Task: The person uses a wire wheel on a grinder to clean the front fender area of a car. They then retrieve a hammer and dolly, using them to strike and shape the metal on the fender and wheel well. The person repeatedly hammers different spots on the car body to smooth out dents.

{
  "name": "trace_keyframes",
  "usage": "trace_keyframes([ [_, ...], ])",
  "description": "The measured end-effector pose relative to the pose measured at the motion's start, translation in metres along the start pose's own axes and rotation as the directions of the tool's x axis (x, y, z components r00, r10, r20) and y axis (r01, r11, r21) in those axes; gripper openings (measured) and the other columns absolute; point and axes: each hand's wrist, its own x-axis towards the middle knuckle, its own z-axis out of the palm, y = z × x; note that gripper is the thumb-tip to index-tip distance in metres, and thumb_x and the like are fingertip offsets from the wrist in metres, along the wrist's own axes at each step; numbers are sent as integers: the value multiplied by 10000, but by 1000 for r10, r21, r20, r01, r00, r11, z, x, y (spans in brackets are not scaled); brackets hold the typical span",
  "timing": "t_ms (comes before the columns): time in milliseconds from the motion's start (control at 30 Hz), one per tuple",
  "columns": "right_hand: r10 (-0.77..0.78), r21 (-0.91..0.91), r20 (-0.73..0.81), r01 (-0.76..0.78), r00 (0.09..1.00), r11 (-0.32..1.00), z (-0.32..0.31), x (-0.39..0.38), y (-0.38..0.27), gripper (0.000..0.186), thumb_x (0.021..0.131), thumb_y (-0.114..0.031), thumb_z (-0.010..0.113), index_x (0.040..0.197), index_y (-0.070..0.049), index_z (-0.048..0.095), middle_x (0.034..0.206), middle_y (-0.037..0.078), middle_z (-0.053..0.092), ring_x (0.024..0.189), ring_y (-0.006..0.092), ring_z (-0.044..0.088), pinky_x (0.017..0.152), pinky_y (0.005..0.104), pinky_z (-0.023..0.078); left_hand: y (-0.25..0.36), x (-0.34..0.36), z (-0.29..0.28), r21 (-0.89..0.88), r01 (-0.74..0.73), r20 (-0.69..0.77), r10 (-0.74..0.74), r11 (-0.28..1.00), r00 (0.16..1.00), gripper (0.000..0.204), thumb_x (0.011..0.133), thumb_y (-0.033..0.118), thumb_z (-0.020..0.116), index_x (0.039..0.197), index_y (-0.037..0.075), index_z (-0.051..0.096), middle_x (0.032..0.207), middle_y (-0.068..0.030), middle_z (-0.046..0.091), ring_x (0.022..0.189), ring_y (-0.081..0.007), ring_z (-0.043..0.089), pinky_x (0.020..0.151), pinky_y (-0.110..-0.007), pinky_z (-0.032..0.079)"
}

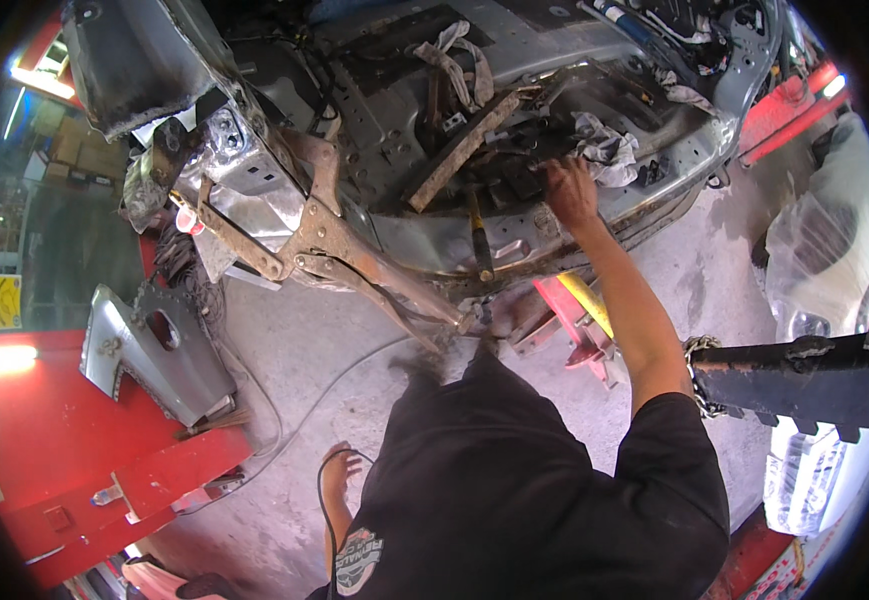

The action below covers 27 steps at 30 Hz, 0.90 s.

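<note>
Dark, blocky pieces (522, 180) lie on the grey panel (529, 50) in the head view, just left of the right hand (569, 192), clearly the nearer one; their long axis is lost in clutter. Its fingers are curled (grip unclear). The left hand (339, 475) hangs low, fingers loosely parted, a black cable (326, 505) along it, perhaps held; I cannot tell.

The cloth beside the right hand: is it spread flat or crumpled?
Crumpled: the cloth lies bunched, with uneven folds and creases, beside the right hand.
</note>
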Motion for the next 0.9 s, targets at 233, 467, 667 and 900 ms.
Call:
trace_keyframes([
  [233,-35,311,425,-109,905,944,22,28,-120,581,892,-453,650,1330,-74,617,1234,168,698,1149,346,653,1014,428,510,36,30,16,-4,-90,68,91,996,994,488,1010,294,627,1418,41,537,1141,-190,711,966,-275,722,717,-368,586],
  [467,-191,311,491,34,850,950,26,43,-90,559,848,-212,640,1380,-59,571,1237,192,685,1175,344,641,965,464,529,-1,23,17,-26,-51,34,52,998,998,448,1016,297,617,1380,42,559,1105,-169,717,930,-264,720,705,-368,580],
  [667,-19,-5,381,23,924,1000,45,22,-45,656,887,-278,671,1482,-86,473,1335,225,587,1223,408,578,1019,481,478,-33,-15,18,142,42,19,-45,989,999,372,986,277,644,1276,46,622,1028,-121,712,837,-249,691,672,-362,556],
  [900,162,-8,578,-193,799,981,41,30,-48,831,871,-339,717,1569,-122,321,1291,215,596,1249,414,562,1031,492,464,-33,-15,18,22,14,41,-15,1000,999,369,986,276,633,1266,36,623,1028,-123,706,825,-239,682,674,-359,548],
])
